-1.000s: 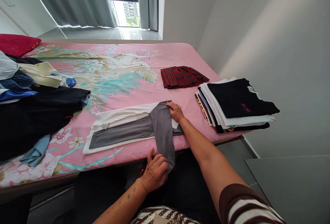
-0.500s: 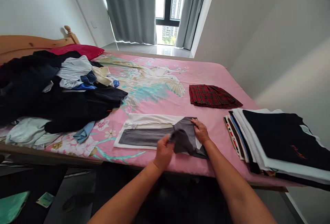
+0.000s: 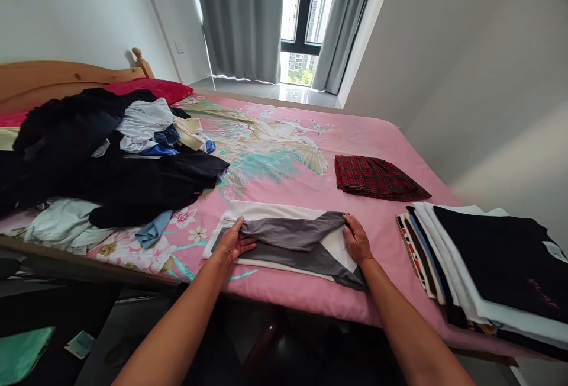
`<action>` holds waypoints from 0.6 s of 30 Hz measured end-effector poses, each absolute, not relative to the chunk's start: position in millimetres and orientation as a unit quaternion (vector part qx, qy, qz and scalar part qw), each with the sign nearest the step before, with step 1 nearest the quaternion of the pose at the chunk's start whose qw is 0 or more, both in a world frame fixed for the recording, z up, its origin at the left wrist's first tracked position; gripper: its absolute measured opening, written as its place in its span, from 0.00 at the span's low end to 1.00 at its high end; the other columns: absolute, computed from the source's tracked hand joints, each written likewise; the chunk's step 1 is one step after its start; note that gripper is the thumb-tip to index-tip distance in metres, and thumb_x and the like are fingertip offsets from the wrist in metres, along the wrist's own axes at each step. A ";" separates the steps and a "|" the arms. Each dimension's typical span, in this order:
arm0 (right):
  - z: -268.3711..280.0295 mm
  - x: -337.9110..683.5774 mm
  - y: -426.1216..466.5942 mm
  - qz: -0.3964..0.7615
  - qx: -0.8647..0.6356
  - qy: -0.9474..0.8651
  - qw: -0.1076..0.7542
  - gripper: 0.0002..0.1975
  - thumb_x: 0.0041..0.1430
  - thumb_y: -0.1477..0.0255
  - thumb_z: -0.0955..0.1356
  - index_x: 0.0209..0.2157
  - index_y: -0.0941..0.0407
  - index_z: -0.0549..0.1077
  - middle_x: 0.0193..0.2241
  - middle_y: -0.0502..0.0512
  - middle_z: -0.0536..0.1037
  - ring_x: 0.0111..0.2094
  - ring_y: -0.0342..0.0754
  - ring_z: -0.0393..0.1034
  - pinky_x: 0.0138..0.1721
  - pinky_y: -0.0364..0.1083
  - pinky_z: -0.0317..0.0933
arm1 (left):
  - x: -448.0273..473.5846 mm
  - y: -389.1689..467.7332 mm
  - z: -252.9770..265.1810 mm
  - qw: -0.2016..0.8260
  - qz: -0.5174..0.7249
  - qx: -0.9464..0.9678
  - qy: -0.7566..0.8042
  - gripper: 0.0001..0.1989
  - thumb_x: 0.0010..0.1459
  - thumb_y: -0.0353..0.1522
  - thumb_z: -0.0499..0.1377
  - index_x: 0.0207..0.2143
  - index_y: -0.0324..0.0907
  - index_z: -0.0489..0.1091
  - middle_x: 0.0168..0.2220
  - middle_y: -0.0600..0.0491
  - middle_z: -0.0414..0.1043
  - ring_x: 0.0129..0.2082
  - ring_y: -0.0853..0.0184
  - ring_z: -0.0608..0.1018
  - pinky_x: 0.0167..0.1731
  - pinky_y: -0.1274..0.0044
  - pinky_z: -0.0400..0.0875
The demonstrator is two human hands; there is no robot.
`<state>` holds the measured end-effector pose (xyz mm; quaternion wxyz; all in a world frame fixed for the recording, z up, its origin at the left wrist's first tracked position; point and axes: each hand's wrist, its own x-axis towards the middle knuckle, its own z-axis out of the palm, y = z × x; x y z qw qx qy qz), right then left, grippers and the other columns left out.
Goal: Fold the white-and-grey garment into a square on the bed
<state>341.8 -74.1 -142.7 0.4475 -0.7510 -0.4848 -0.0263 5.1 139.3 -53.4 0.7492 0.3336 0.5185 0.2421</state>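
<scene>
A white long-sleeved shirt with grey sleeves lies lengthwise, folded, along the near side of the bed. Its two sleeves run leftward over the white body, one partly on top of the other. At the left end, my left hand grips the upper sleeve near its cuff, thumb on top and fingers below. My right hand rests on the shoulder fold at the right end, fingers extended and touching the grey edge. What lies under the right palm is hidden.
A folded red plaid skirt lies beyond the shirt. To the right, folded clothes form a stack topped by a black shirt. Loose clothes heap up at the left, before a red pillow. The pink bed sheet's near edge is close.
My left hand has moved left, drawing the crumpled upper sleeve out flat along the shirt. My right hand stays by the shoulder fold. The camera view has shifted slightly.
</scene>
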 end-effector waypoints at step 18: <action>-149.7 344.1 -75.8 -0.043 -0.757 -0.479 0.442 0.21 0.60 0.64 0.60 0.53 0.56 0.66 0.53 0.60 0.67 0.56 0.53 0.58 0.58 0.59 0.52 | -19.7 182.9 -46.7 0.569 0.215 0.556 0.567 0.22 0.38 0.32 0.66 0.39 0.40 0.67 0.26 0.55 0.71 0.17 0.72 0.71 0.12 0.85 0.59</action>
